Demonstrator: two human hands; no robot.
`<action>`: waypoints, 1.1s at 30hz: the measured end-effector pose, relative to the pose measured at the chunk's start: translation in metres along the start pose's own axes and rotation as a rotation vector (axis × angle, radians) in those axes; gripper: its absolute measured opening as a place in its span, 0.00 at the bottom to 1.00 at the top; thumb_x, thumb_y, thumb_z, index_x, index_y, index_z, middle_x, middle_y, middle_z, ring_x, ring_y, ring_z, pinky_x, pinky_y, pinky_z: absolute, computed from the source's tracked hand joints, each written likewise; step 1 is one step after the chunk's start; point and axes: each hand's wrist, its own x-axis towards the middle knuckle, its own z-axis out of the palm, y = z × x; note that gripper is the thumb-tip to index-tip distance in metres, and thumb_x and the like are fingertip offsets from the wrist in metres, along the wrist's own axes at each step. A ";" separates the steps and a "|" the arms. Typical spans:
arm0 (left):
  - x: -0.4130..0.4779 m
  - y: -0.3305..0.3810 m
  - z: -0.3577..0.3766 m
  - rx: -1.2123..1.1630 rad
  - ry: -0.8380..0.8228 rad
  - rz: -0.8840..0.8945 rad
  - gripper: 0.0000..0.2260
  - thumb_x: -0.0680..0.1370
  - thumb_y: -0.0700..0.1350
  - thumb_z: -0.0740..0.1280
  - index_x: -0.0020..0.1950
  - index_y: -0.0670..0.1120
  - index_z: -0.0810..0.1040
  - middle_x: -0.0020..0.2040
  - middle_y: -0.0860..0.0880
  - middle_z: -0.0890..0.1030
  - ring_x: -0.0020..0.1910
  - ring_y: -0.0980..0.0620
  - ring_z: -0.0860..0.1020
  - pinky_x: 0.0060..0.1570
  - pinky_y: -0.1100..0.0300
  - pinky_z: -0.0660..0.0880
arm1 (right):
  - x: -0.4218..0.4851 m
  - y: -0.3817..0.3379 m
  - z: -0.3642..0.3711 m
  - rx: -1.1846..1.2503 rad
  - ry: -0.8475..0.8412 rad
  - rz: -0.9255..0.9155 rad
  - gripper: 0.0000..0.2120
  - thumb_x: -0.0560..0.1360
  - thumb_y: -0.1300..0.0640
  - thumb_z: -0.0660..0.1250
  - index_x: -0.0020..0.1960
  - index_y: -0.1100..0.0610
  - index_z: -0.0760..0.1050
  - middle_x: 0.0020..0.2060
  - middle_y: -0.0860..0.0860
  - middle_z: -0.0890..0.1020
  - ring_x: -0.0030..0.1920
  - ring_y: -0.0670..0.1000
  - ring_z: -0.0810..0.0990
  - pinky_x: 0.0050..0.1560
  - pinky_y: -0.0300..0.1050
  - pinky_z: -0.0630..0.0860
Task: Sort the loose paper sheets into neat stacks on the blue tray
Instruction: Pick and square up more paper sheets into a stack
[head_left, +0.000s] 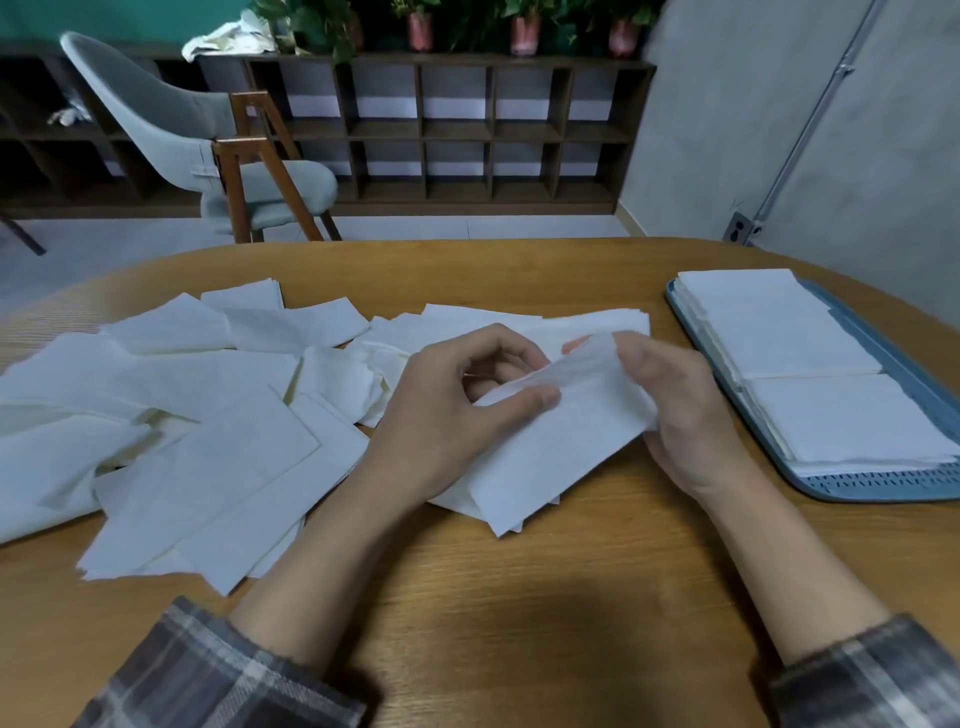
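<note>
Your left hand (467, 395) pinches the upper edge of a sheet (550, 457) between thumb and curled fingers, and your right hand (675, 410) grips its right end, fingers curled with the paper bent over them. The sheet's lower end lies over a few more sheets on the bench (519, 597). Loose sheets (208, 415) lie scattered and overlapping to your left, while the tray (883, 488) at your right holds two neat stacks (779, 332), one behind the other and touching.
</note>
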 end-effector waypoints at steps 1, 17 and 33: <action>0.000 0.000 0.001 0.008 0.014 -0.010 0.08 0.75 0.43 0.80 0.51 0.50 0.84 0.41 0.47 0.84 0.40 0.50 0.82 0.43 0.60 0.78 | -0.001 -0.001 0.002 -0.027 -0.025 0.017 0.20 0.76 0.37 0.73 0.52 0.53 0.87 0.48 0.54 0.88 0.49 0.52 0.85 0.46 0.41 0.78; 0.003 -0.007 -0.004 0.099 0.245 -0.094 0.16 0.74 0.49 0.81 0.58 0.59 0.82 0.41 0.58 0.86 0.52 0.62 0.82 0.49 0.57 0.75 | 0.002 -0.003 0.005 0.047 -0.075 0.161 0.21 0.76 0.52 0.74 0.68 0.44 0.79 0.60 0.49 0.85 0.60 0.50 0.84 0.57 0.48 0.78; 0.000 -0.001 0.000 -0.025 0.129 -0.156 0.25 0.76 0.52 0.79 0.69 0.62 0.74 0.53 0.65 0.83 0.52 0.67 0.81 0.44 0.69 0.78 | 0.005 -0.001 0.007 0.247 0.074 0.070 0.33 0.78 0.62 0.73 0.75 0.38 0.68 0.66 0.50 0.82 0.65 0.58 0.83 0.57 0.54 0.83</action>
